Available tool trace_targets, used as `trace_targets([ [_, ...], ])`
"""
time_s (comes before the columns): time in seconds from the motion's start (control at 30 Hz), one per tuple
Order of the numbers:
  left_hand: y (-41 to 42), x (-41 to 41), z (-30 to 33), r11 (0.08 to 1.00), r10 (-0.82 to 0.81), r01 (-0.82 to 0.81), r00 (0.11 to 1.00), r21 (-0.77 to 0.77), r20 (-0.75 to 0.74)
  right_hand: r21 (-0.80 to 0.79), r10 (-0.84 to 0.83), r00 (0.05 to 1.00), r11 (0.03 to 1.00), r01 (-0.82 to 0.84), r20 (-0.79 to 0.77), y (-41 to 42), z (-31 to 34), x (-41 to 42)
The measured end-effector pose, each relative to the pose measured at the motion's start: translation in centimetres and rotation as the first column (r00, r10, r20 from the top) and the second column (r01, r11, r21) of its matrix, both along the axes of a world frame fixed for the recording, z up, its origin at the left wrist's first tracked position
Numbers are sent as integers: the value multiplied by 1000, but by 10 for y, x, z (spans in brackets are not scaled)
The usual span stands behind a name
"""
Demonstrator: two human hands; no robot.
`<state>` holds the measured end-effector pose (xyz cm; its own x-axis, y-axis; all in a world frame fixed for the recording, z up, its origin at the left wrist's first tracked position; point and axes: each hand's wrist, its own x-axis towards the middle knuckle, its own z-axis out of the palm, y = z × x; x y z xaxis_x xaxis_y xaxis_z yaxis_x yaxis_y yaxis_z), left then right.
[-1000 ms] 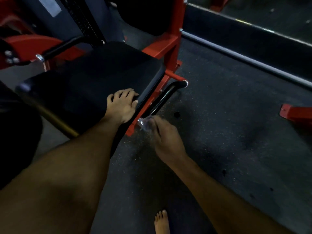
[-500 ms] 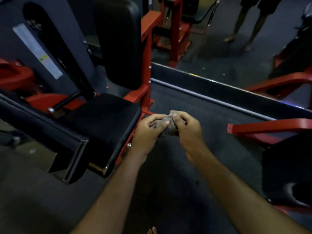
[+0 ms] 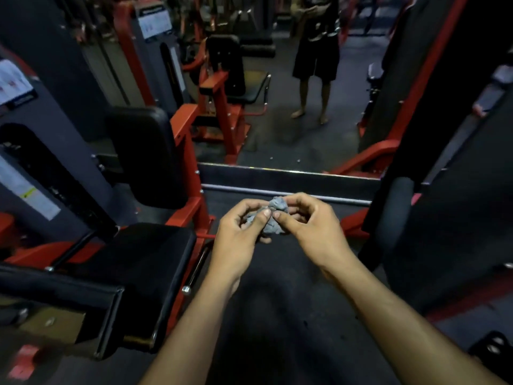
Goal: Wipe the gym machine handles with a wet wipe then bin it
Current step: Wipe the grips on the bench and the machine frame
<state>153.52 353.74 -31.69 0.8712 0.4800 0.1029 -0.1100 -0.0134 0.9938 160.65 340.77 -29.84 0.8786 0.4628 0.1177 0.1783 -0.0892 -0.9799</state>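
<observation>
Between your two hands, out over the dark floor point(image 3: 272, 315), sits the wet wipe point(image 3: 273, 218), crumpled into a grey wad. Your left hand point(image 3: 238, 234) has its fingers point(image 3: 262, 218) curled round the wad's left side, thumb pressed onto it. Your right hand point(image 3: 313, 229) pinches the right side, thumb tip against the wipe and meeting your left thumb, the other fingers bent over the top. Both hands are clamped on the wipe, which touches nothing else.

To your left stands the gym machine with its red frame point(image 3: 186, 151). Its black seat pad point(image 3: 133, 262) lies low at your left and the black back pad point(image 3: 144, 154) stands upright behind it. A black handle bar point(image 3: 197, 268) with a chrome end runs along the seat's right edge, just beside your left forearm but not touching it. White labels point(image 3: 26, 195) show on the grey weight housing at the far left.

Ahead of you, beyond a low metal-edged step point(image 3: 286, 173), another person point(image 3: 316, 56) stands barefoot among more red machines. A black roller pad point(image 3: 394, 215) stands at your right.
</observation>
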Motion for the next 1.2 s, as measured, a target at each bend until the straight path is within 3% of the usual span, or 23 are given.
trace_targets([
  [0.17,-30,-2,19,990,-118,112,991,89,63,44,-78,997,996,78,-7,-37,23,-21],
  [0.3,-55,-9,32,982,-183,178,978,60,104,69,-97,995,993,96,14,-61,40,-39],
  [0.5,-97,-15,54,935,-332,304,931,181,150,212,-310,947,934,287,88,-129,49,-63],
  [0.63,-118,-6,48,946,-233,211,970,247,64,228,-500,864,850,474,66,-176,41,-61],
  [0.77,-147,14,44,909,-229,233,972,345,-53,212,-601,797,787,579,55,-209,38,-49],
  [1.03,-186,58,46,837,-34,143,977,528,-211,134,-569,820,819,558,67,-248,33,24],
  [1.2,-207,84,48,826,245,-84,944,557,-221,3,-472,878,881,473,83,-272,11,87],
])
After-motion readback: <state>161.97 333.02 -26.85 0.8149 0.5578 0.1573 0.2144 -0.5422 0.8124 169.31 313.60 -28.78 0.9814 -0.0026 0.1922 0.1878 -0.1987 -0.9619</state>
